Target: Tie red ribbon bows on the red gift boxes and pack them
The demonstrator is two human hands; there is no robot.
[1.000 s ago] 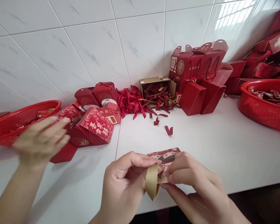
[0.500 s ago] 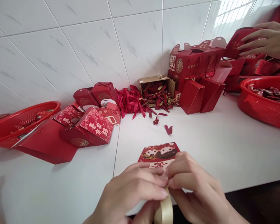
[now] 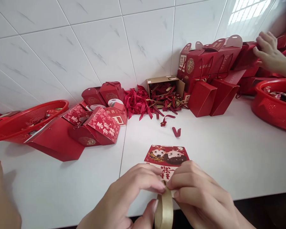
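Note:
A flat red-and-white cardboard piece (image 3: 166, 156), printed with two cartoon heads and red characters, lies at the front of the table below and ahead of my hands. A gold ribbon (image 3: 167, 211) forms a loop at its near edge. My left hand (image 3: 128, 194) curls around the ribbon's upper end, fingertips on it and thumb along its left side. Close beside it, my right hand (image 3: 202, 190) pinches with bent fingers where the ribbon meets the cardboard. Those fingertips partly hide the join.
Red gift boxes (image 3: 92, 130) and a red basket (image 3: 26, 124) stand left. Behind are red ribbons (image 3: 138, 101) and a carton (image 3: 181, 87) of straps. Stacked boxes (image 3: 205, 65) and another basket (image 3: 267, 103) are right. Other people's hands show right (image 3: 269, 52) and left (image 3: 4, 194).
The view has shifted slightly. My left thumb and fingers have spread wider around the gold loop. At the right, another person's hand has moved with a red box; a hand has appeared at left.

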